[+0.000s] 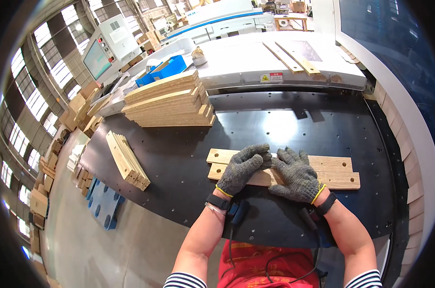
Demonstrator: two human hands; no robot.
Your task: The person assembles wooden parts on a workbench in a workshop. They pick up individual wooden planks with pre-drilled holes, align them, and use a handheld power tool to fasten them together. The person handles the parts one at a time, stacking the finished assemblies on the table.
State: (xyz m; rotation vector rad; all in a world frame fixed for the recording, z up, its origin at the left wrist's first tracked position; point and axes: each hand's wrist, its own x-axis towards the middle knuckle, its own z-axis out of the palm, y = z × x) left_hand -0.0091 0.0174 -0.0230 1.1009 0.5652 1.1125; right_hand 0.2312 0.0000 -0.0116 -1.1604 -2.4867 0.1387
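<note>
Two light wooden boards (330,178) lie side by side on the black table, with round holes near their ends. Both my hands wear grey knitted gloves with yellow cuffs. Over the middle of the boards, my left hand (245,168) has its fingers curled and pressed together. Whatever they hold, if anything, is hidden. My right hand (298,176) rests on the boards just beside it, fingers apart and stretched out, palm down. The fingertips of the left glove come close to the right glove.
A tall stack of boards (167,108) stands at the table's back left, before a blue bin (167,68). A smaller board pile (126,161) lies left on the black table (179,168). Two strips (294,57) rest on the white machine bed (236,67). A blue pallet (104,204) is on the floor.
</note>
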